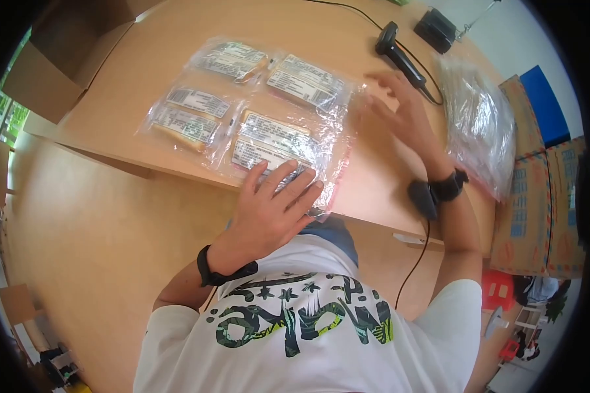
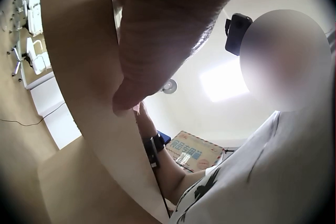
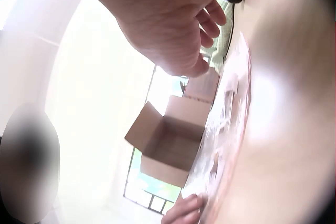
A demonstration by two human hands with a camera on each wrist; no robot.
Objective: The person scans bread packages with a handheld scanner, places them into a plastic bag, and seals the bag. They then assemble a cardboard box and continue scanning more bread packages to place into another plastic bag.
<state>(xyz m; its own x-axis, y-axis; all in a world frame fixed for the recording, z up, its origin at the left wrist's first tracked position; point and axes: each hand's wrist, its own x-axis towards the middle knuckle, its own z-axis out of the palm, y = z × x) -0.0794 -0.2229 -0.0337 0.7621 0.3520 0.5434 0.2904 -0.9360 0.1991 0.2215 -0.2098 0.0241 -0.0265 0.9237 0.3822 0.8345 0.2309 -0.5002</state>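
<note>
On the table lies a clear plastic bag (image 1: 337,141) with a pinkish strip along its right edge. Several flat, yellowish packs with printed white labels (image 1: 269,134) show through it. My left hand (image 1: 269,209) rests with spread fingers on the bag's near part, over the lower edge of the closest label. To the right of the bag, my right hand (image 1: 403,118) hovers over the table, its fingers loosely bent and nothing in them. The right wrist view also shows this hand (image 3: 168,24) beside the bag's edge (image 3: 241,92).
A black handheld scanner (image 1: 400,56) lies beyond my right hand, near a stack of clear plastic bags (image 1: 475,118). A dark mouse-like object (image 1: 422,198) sits by my right wrist. An open cardboard box (image 1: 52,72) stands far left; printed cartons (image 1: 537,209) are at right.
</note>
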